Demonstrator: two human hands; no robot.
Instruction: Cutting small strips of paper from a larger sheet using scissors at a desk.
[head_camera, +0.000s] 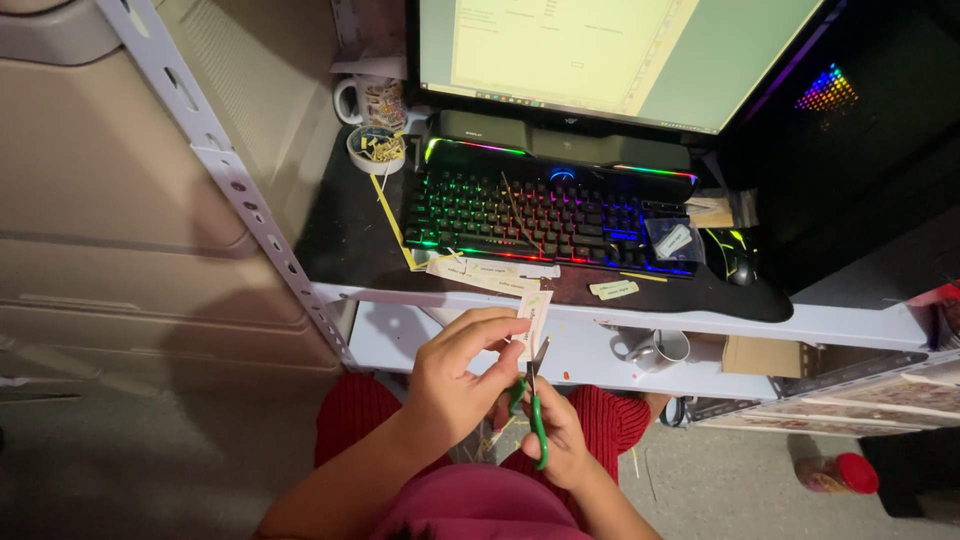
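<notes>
Left hand (455, 375) pinching paper strip (532, 318), scissors (536, 415) (green-handled), keyboard (545, 210) beyond

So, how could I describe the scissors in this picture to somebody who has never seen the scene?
Start at the rainbow-lit keyboard on the black desk, then look straight down, below the white shelf edge. There the right hand holds the scissors upright, cutting a small paper slip pinched by the left hand. Their bright green handles are the only green thing in the hands.
</notes>
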